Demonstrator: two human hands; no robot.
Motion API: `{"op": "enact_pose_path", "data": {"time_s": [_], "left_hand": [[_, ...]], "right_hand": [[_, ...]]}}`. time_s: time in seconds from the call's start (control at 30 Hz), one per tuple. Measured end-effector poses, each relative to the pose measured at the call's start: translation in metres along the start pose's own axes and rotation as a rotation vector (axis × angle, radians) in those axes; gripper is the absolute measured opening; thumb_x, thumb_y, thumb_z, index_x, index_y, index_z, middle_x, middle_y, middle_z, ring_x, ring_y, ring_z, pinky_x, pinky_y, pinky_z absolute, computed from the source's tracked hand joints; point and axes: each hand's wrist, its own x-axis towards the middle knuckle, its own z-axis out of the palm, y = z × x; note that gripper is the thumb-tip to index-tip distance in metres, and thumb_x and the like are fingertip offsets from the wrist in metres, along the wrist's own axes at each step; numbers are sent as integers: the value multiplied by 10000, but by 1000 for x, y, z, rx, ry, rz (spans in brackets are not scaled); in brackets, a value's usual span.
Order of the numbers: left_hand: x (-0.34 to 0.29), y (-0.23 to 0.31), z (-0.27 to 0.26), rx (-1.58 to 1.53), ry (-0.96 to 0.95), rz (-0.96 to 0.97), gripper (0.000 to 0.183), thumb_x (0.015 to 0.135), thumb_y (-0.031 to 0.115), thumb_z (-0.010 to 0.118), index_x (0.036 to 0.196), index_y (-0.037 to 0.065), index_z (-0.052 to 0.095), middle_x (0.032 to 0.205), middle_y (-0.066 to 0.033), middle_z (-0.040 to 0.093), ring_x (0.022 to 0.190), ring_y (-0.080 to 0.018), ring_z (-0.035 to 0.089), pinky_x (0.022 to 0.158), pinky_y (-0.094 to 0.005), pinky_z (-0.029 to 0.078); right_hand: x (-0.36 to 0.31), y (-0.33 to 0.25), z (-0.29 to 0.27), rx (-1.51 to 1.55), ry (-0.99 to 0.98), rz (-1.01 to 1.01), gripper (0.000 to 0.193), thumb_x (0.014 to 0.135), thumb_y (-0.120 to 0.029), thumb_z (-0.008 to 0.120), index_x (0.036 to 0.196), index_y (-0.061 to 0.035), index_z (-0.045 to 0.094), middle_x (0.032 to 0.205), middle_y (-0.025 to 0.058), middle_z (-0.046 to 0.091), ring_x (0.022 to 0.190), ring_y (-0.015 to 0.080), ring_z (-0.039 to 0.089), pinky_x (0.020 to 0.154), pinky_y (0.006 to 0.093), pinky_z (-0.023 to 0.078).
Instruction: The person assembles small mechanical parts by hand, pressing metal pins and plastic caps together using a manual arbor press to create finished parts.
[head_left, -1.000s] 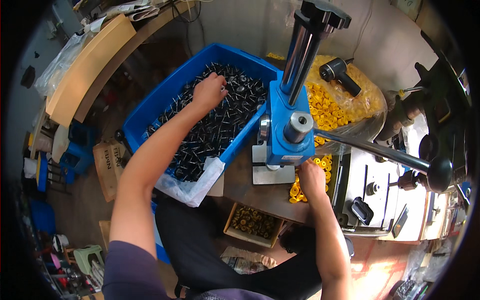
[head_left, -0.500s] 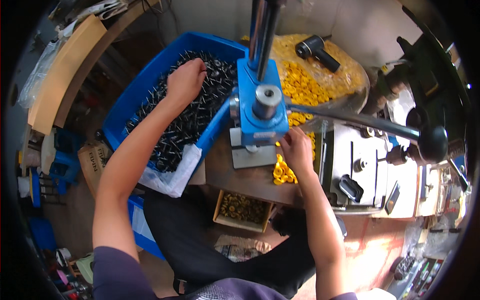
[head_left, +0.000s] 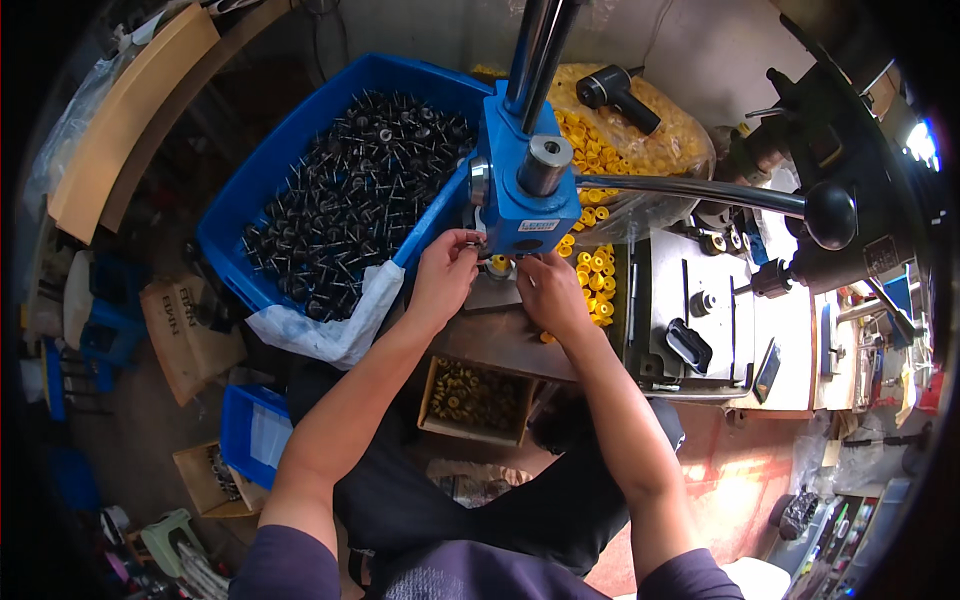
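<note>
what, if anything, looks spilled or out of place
Loose yellow parts lie scattered on the bench beside the blue press, outside the plastic bag; perhaps spilled, perhaps set out. A black dryer-like tool rests oddly on the bag.

Left hand's (head_left: pixel 448 272) fingertips partly lost against blue press head (head_left: pixel 525 190); anything between them was too small and dark to tell; right hand's (head_left: pixel 553 292) fingertips were mostly hidden near press head's lower edge; hands covered part of metal press plate (head_left: pixel 492 294); top edge cut off press column (head_left: pixel 540 65); lower edge cut off both sleeves (head_left: pixel 290 565); small parts (head_left: pixel 475 395) in open box (head_left: pixel 470 431) were too dim to make out singly
</note>
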Motion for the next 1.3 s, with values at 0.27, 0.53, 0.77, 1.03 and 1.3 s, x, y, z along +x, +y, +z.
{"op": "enact_pose_path", "data": {"time_s": [0.27, 0.53, 0.77, 1.03, 1.3], "left_hand": [[14, -21, 8, 191, -41, 177, 158, 978, 61, 576, 1107, -12, 634, 868, -42, 674, 745, -100, 611, 669, -264, 482], [6, -11, 12, 756, -12, 414, 234, 883, 99, 660, 1081, -3, 590, 944, -174, 622, 894, -369, 656, 764, -413, 515], [-9, 7, 13, 870, -57, 349, 389, 850, 161, 701, 1179, 25, 543, 1112, -174, 576, 1006, -372, 629, 841, -450, 524], [-3, -8, 7, 877, 31, 452, 444, 802, 263, 810, 1070, 25, 547, 1042, -122, 579, 944, -319, 642, 784, -420, 529], [-2, -11, 3, 868, 52, 436, 457, 801, 255, 817, 1094, 40, 541, 1105, -143, 589, 955, -359, 662, 805, -442, 545]], "right_hand": [[0, 4, -11, 35, -88, 174, 208, 864, -73, 627, 1052, -41, 709, 1018, 159, 642, 928, 380, 654, 805, 465, 525], [-3, 13, -15, 38, -51, 188, 170, 885, -106, 644, 1015, -43, 732, 982, 152, 663, 900, 351, 669, 797, 429, 532], [33, -11, -144, 983, 670, 100, 384, 1057, -283, 452, 1297, -11, 576, 1090, 122, 683, 894, 227, 676, 843, 371, 547], [45, -122, -215, 861, 617, -28, 394, 1042, -190, 476, 1296, 96, 568, 656, 7, 470, 531, 128, 473, 688, 322, 514], [-111, -79, -58, 670, 998, 341, 451, 1015, -205, 367, 1263, 122, 552, 1147, 272, 656, 1022, 364, 680, 932, 439, 579]]}}
